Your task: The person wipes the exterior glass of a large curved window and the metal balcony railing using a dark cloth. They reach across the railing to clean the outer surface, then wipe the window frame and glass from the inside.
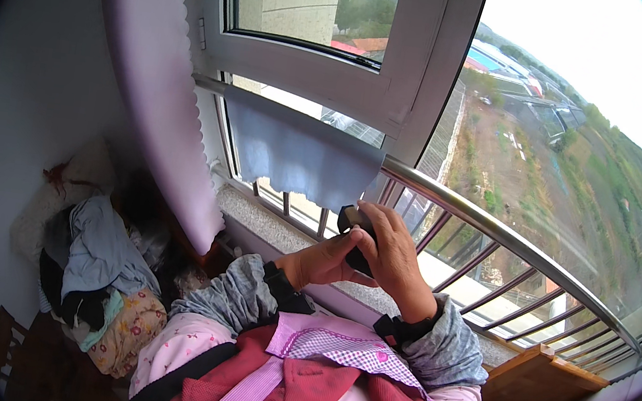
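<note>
In front of my chest, both hands are raised and close together around a small black object [359, 261] whose kind I cannot make out. A dark upper part of it, with a lighter patch, shows above my fingers. My left hand [323, 261] cups it from the left, fingers curled. My right hand [394, 257] lies over it from the right, its fingers bent across the top and hiding much of it. Just beyond my hands, a blue-grey cloth [299, 149] with a wavy lower edge hangs over the metal railing [497, 217].
A white-framed window [305, 73] stands ahead, the railing running along it. To the left hangs a pale purple curtain [159, 106]. Clothes, including a grey garment [105, 253] and a flowered cloth [132, 330], are piled at lower left. A wooden board [536, 383] leans at lower right.
</note>
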Action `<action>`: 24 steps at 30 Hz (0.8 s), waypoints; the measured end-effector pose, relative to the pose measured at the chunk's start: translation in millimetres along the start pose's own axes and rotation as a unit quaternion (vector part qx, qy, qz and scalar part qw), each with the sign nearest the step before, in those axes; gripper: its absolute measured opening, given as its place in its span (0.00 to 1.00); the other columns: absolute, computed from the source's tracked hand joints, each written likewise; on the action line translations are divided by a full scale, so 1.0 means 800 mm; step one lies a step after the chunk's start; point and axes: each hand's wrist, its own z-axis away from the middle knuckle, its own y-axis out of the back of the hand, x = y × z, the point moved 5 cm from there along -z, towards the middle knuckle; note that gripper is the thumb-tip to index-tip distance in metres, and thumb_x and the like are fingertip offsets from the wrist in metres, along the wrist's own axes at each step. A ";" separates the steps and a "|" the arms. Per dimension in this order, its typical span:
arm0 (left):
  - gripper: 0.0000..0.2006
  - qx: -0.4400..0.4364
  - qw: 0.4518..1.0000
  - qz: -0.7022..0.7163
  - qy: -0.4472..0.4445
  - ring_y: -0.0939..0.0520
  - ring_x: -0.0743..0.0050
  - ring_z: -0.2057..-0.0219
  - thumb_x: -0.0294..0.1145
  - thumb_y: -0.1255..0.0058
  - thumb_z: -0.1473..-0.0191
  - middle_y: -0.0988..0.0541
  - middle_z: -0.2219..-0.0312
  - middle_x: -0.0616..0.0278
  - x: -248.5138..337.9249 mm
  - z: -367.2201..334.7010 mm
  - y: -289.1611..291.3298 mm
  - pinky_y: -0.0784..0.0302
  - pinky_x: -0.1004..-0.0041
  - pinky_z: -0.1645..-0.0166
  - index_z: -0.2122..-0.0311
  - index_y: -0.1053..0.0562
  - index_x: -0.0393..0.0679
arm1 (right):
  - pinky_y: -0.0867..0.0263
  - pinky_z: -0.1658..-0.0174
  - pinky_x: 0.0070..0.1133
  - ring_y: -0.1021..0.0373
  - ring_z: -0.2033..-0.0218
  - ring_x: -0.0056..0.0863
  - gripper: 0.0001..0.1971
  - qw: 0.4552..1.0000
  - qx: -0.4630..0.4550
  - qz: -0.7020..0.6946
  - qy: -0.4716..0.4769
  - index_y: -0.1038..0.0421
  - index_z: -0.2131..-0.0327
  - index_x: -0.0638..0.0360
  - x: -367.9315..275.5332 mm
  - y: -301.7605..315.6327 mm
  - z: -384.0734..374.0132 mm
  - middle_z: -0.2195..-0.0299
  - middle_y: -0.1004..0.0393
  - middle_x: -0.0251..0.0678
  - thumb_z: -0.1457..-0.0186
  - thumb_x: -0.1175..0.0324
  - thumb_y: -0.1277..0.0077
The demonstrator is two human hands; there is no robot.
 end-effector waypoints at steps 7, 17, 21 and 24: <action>0.27 0.244 0.945 -0.199 -0.087 0.23 0.78 0.64 0.58 0.43 0.40 0.23 0.66 0.68 0.048 0.049 0.043 0.26 0.73 0.59 0.51 0.27 0.43 | 0.31 0.46 0.35 0.28 0.48 0.49 0.21 0.997 -0.061 -0.047 0.026 0.28 0.46 0.61 0.007 -0.018 -0.005 0.47 0.27 0.48 0.40 0.63 0.41; 0.25 0.352 0.677 -0.476 -0.437 0.22 0.70 0.56 0.47 0.42 0.37 0.23 0.56 0.59 0.302 0.057 0.137 0.25 0.71 0.51 0.45 0.29 0.38 | 0.30 0.47 0.32 0.26 0.50 0.41 0.13 0.954 0.189 0.232 -0.020 0.23 0.52 0.55 0.081 0.092 -0.028 0.51 0.24 0.40 0.40 0.71 0.42; 0.31 0.408 0.551 -0.475 -0.552 0.26 0.51 0.42 0.34 0.39 0.41 0.29 0.43 0.47 0.360 0.041 0.162 0.30 0.62 0.38 0.35 0.37 0.40 | 0.28 0.52 0.30 0.24 0.55 0.38 0.11 0.901 0.306 0.281 -0.124 0.24 0.51 0.57 0.150 0.134 -0.012 0.51 0.24 0.40 0.35 0.69 0.47; 0.36 0.402 0.481 -0.526 -0.574 0.38 0.34 0.33 0.27 0.39 0.45 0.36 0.37 0.39 0.363 0.004 0.145 0.37 0.53 0.32 0.33 0.40 0.42 | 0.27 0.56 0.29 0.23 0.61 0.36 0.11 0.864 0.284 0.397 -0.125 0.24 0.50 0.53 0.174 0.130 0.000 0.59 0.21 0.38 0.32 0.66 0.51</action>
